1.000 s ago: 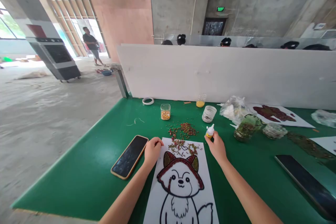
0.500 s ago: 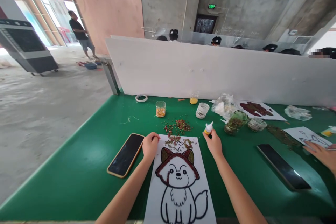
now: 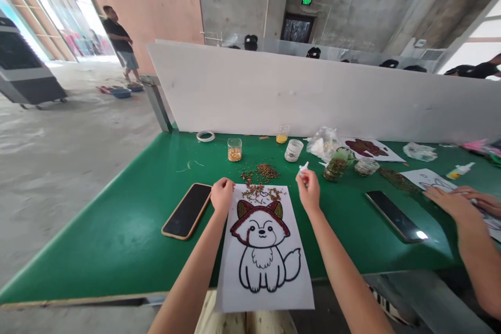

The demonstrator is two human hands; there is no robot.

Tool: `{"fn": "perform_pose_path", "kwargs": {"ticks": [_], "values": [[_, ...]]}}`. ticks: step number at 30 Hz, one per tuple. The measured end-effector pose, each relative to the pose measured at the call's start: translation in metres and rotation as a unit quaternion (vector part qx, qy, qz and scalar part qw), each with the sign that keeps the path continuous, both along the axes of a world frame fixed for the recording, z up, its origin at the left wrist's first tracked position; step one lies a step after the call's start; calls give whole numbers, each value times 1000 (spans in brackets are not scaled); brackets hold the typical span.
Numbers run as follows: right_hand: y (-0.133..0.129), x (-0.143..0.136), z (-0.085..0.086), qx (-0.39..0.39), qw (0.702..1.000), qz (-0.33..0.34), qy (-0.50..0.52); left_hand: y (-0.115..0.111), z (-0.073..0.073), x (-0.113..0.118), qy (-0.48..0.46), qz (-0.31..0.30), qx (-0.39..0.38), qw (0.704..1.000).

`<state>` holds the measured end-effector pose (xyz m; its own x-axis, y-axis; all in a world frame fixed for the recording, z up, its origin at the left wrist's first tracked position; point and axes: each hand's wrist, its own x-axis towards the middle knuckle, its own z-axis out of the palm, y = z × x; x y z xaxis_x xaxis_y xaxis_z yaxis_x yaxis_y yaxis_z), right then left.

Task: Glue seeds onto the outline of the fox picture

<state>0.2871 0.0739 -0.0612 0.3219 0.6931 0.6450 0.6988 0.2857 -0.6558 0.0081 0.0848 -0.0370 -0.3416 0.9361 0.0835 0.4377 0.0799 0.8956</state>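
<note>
A paper sheet (image 3: 270,276) with a cartoon fox outline lies on the green table (image 3: 117,229), its head partly filled with red and green beans. My left hand (image 3: 221,194) is a loose fist resting on the sheet's top left corner. My right hand (image 3: 309,188) is closed on a small glue bottle (image 3: 303,168) just off the sheet's top right corner. Loose beans (image 3: 263,172) lie in a pile beyond the sheet.
A phone (image 3: 187,210) lies left of the sheet. Small jars (image 3: 235,150) and bags of beans (image 3: 335,167) stand near the white divider (image 3: 313,94). A second phone (image 3: 395,216) and a co-worker's hands (image 3: 457,203) on another drawing are at right.
My view has pulled back and tilted down, showing the table's near edge. My right hand has lifted the glue bottle slightly inward. A co-worker's hands have come into view at right.
</note>
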Motion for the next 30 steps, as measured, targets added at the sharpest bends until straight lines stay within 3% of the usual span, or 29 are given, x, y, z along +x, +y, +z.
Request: {"fn": "perform_pose_path", "kwargs": {"ticks": [5,11,15,21,30], "values": [[17,-29,4,-77,979,118,-146,9,-6,0,-54,-58,26,997],[39,-46,-1,-137,961,154,-184,16,-10,-1,-98,-65,43,992],[41,-42,-5,-166,954,175,-181,15,-8,1,-137,-68,39,987],[43,-38,-5,-178,956,173,-158,19,-1,-1,-275,-34,25,961],[47,-35,-7,-159,975,147,-46,19,1,-1,-287,-41,26,957]]}}
